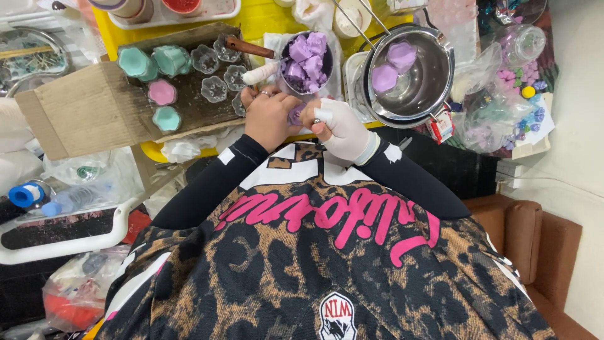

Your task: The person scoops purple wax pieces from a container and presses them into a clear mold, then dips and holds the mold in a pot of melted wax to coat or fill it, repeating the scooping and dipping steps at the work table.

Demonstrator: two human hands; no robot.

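Here, our left hand [269, 116] is bare, fingers curled around a small purple wax piece [296, 114]; our gloved right hand [340, 126] closes on it too, at the near counter [264, 22] edge. Cup of purple chunks [306, 61] just beyond; steel pot [412, 72] right; cardboard tray [82, 107] left.

A cardboard tray [82, 107] lies ahead of me on the yellow table [258, 19], bearing teal moulds [154, 61], a pink mould [162, 92] and clear flower-shaped moulds [214, 89]. A steel pot [434, 75] holds two lilac wax blocks [393, 66]. Beside it sits a plastic bag [503, 113] of coloured bits. A blue-capped bottle [28, 194] lies low among clutter.
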